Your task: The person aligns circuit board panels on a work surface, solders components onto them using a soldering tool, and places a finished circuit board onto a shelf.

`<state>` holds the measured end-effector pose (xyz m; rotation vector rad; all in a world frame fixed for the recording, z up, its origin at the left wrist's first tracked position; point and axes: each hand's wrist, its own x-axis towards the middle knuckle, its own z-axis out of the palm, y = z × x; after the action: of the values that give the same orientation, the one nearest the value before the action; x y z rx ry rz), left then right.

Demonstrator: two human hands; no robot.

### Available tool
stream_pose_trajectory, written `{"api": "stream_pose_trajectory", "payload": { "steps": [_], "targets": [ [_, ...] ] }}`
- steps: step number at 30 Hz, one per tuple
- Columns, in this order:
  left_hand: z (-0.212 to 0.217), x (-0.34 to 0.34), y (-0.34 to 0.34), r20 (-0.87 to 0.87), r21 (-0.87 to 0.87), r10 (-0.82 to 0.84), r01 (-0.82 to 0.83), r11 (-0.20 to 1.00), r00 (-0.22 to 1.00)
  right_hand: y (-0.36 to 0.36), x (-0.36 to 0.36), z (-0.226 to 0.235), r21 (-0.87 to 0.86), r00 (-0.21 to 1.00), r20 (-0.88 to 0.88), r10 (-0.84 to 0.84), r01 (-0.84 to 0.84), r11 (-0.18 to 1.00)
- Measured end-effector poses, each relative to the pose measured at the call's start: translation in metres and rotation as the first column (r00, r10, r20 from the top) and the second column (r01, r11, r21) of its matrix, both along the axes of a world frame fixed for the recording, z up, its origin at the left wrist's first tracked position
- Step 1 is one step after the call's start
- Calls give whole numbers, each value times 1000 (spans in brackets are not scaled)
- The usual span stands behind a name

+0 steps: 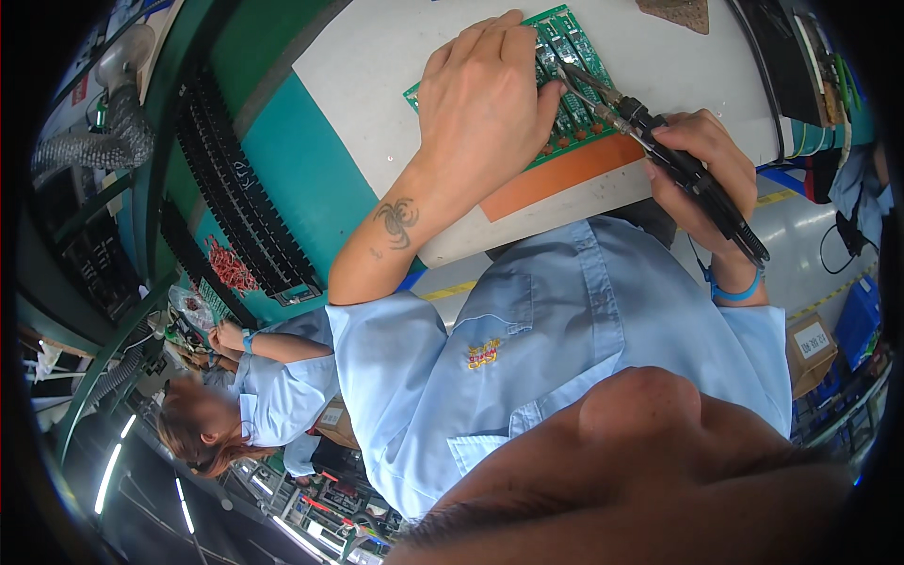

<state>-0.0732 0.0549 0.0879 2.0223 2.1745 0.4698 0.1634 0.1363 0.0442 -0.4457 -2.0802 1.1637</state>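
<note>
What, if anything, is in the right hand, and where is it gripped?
Soldering tweezers, gripped around the black handle by the right hand.

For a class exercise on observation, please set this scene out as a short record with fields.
Left hand: left hand palm down over green circuit board
Right hand: right hand gripping black-handled tool
Tool tips: at the board; contact unclear
Surface: white sheet
Near board: orange strip
Picture left: black slotted rack
</note>
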Motion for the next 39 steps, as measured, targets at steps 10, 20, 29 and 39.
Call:
{"api": "stream_pose_trajectory", "payload": {
  "steps": [10, 20, 29, 39],
  "targets": [
    [-24, -10, -1, 49, 25, -22, 20, 999, 999, -3, 8, 1, 37, 998, -63, -14, 17, 999],
    [-11, -8, -14, 23, 106, -28, 26, 994, 999, -8, 5, 1, 14, 999, -54, 8, -8, 1000],
    [-1, -6, -19, -26, 51, -19, 20, 998, 999, -9, -6, 4, -29, 999, -18, 41, -42, 999],
    [-1, -5, -18, -4, 59, -10, 10, 998, 1000, -8, -6, 5, 7, 999, 13, 43, -43, 999]
  ]
}}
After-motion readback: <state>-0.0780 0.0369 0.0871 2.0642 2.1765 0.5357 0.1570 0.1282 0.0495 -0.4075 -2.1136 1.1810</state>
